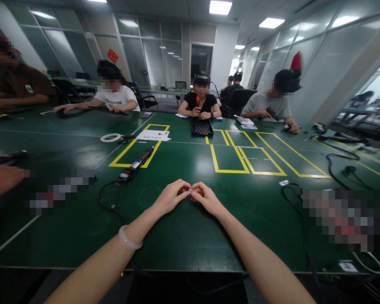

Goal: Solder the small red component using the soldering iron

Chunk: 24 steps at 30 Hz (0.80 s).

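Both my hands meet above the green table [190,240], fingertip to fingertip. Between them is a tiny whitish piece with a hint of red [190,190], too small for me to tell its kind. My left hand [171,196] pinches it from the left with thumb and fingers, a pale bangle [129,239] round that wrist. From the other side my right hand [207,197] is closed at the piece's right end. The fingers hide most of it.
A slim corded tool [137,164] lies left of my hands. Yellow tape outlines [231,171] mark the table, with a paper sheet [152,135] farther left. A co-worker opposite sits behind a black tray [202,128]. Cables [291,198] lie right; another person's hand [4,179] is left.
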{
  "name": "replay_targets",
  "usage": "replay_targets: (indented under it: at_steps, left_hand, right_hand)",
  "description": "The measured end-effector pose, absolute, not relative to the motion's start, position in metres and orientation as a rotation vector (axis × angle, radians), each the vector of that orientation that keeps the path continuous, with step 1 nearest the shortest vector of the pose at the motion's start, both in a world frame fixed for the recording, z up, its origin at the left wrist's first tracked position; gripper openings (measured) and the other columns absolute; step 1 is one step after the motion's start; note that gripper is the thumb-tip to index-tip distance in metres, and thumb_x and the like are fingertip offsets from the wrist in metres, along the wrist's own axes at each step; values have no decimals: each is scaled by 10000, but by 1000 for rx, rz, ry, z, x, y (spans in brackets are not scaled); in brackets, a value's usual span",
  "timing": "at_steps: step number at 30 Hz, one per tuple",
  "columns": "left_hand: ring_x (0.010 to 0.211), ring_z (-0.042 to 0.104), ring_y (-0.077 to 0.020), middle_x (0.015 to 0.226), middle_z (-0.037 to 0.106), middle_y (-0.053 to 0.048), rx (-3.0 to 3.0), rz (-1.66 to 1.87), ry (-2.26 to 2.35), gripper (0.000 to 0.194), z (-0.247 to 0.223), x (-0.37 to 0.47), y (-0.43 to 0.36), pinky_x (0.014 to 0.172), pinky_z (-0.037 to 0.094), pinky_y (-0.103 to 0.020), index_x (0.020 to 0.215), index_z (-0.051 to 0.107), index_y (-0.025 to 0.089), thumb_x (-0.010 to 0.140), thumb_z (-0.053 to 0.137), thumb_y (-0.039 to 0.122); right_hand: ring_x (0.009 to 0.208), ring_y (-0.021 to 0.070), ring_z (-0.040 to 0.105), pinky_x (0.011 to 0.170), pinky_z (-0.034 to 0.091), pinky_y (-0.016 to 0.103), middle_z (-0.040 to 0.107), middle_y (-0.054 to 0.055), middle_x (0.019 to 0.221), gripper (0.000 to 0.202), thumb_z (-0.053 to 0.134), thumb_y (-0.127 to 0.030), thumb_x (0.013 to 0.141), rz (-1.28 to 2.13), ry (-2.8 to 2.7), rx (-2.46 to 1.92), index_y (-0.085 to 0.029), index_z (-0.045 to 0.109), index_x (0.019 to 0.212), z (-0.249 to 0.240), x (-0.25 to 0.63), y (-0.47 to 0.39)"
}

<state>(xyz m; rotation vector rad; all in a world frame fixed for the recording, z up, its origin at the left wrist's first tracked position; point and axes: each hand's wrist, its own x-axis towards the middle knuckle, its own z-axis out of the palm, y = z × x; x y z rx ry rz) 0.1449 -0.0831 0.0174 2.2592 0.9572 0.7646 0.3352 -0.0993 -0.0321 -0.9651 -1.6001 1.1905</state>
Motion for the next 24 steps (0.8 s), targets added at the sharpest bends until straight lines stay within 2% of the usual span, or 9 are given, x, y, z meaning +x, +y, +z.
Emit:
replay_targets:
  at_steps: [3,9,14,20,24]
  left_hand:
    - [856,593,-166,946,651,-44,2152,751,991,288,14,143,-79,776,446,-281,993,649,191,890,517,425]
    - [796,608,-149,896,669,-49,1872,716,892,313,7,146,-76,753,467,-285,1032,602,155,901,493,417]
    - [770,597,-143,837,650,-45,1822,715,888,287,7,147,-76,741,468,-282,968,604,141,896,496,396]
    - [815,620,-162,907,674,-38,2000,669,942,308,13,144,-78,756,473,-287,1017,603,182,885,500,440]
    - [999,609,-204,1086,653,-63,2218,739,1173,375,22,115,-57,885,463,-337,1132,576,210,902,443,474]
  right_hand:
    - [679,116,579,653,463,243,625,0,806,305,658,-397,822,1215,-1549,-911,-186,526,998,-35,335,-98]
    - [722,127,602,694,478,265,652,23,794,264,601,-424,864,1209,-1534,-903,-166,564,909,-36,337,-97]
    - [699,127,601,689,487,271,657,24,770,306,584,-466,865,1218,-1544,-944,-161,590,878,-36,337,-97]
    - [659,113,572,626,454,242,634,9,762,278,667,-410,802,1230,-1521,-954,-161,579,888,-37,337,-95]
    - [606,91,514,565,398,214,604,-9,757,262,685,-363,779,1209,-1536,-1005,-167,568,908,-36,337,-96]
